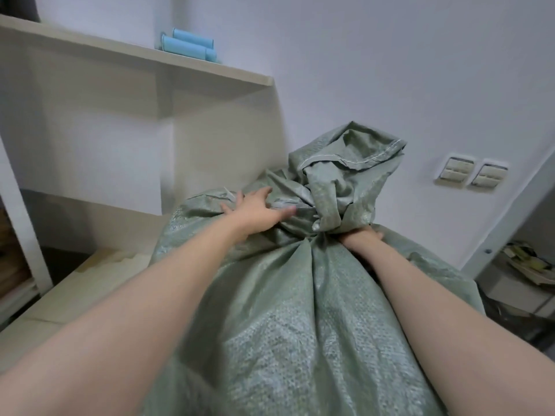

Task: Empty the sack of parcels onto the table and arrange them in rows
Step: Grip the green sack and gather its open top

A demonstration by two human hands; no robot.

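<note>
A large green woven sack [285,310] fills the middle of the view, bulging and bunched at its neck, with its loose mouth flopping up behind. My left hand [255,210] lies on the sack left of the neck, fingers spread and straight. My right hand [362,235] grips the gathered neck from the right; its fingers are mostly hidden by the fabric. No parcels are visible; the sack hides them.
A pale table [90,283] lies under and left of the sack. A cream shelf unit [150,64] stands behind on the left with blue rolls [189,46] on top. Wall switches [471,172] are at right, and a cluttered low shelf [525,265] beyond.
</note>
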